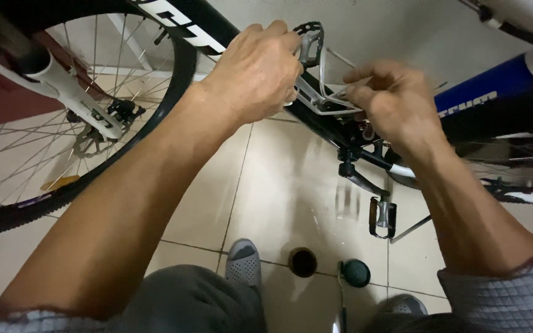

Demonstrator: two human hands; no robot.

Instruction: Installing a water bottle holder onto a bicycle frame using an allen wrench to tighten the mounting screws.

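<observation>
while both hands, left hand (pixel 257 71) and right hand (pixel 396 102), pinch it, the wire bottle cage (pixel 325 92) lies along the slanting frame (pixel 316 120).

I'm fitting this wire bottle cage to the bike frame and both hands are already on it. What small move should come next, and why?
Probably steady the cage with the left hand while the right hand presses its lower end flat to the frame. The wire bottle cage looks angled off the dark down tube, and the right fingers pinch its lower wires. Any bolts are hidden.

Off to the side I've got a spoked front wheel (pixel 63 117) with disc rotor (pixel 87 143), grey slippers (pixel 243 264), and a floor drain (pixel 303 262) on beige tiles (pixel 291 197).
</observation>
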